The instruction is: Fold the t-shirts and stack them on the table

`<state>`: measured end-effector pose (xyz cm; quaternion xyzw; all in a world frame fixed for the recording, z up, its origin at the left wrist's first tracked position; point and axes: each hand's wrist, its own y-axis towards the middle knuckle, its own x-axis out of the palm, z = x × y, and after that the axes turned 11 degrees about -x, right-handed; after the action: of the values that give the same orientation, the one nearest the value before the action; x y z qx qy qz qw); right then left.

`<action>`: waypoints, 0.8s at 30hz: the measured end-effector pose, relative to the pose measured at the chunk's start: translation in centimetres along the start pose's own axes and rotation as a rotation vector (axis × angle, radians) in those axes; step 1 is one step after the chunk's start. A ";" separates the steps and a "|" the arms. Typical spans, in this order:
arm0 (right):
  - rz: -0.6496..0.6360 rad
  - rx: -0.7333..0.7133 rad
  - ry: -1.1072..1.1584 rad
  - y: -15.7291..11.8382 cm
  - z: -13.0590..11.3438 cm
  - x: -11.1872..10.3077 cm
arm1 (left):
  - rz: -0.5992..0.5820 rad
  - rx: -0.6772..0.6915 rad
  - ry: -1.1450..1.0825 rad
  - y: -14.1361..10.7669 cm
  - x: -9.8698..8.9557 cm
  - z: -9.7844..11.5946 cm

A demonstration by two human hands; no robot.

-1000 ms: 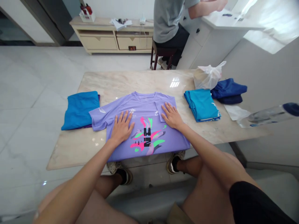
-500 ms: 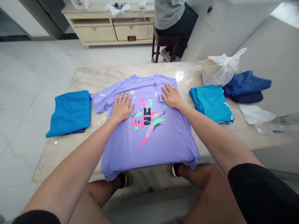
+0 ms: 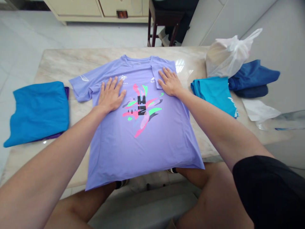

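Observation:
A purple T-shirt lies spread face up on the marble table, with a pink, green and black print on its chest. Its hem hangs over the near edge above my legs. One sleeve stretches out to the left, while the right sleeve is folded inward over the chest. My left hand rests flat on the left chest, fingers spread. On the folded right sleeve lies my right hand, palm down with its fingers apart. Neither hand grips the cloth.
Folded blue cloth lies left, over something purple. To the right are folded turquoise cloth, a tied white plastic bag and dark blue cloth. Beyond the marble table stand a stool with a seated person and a cream cabinet.
The view has tilted down and come closer, so the table and shirt look larger. Both hands stay flat in about the same places on the shirt.

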<state>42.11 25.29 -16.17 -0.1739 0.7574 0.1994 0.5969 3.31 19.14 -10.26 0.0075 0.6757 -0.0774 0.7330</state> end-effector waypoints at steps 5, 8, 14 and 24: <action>0.037 0.013 0.018 -0.3 -0.6 -0.1 | -0.010 0.011 -0.019 -0.2 0.0 -0.1; 0.034 0.046 0.029 -0.4 -1.3 -0.8 | -0.007 0.002 -0.017 -0.2 -0.1 -0.1; 0.069 0.121 -0.007 -1.2 -6.3 -3.2 | -0.001 -0.009 -0.008 -0.8 -1.0 0.9; 0.021 0.104 0.043 -9.1 -16.0 -2.1 | 0.051 0.072 -0.057 -11.8 0.6 1.5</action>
<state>33.79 9.38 -11.69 -0.1388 0.7811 0.1624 0.5867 3.37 7.28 -9.63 0.0489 0.6509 -0.0829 0.7530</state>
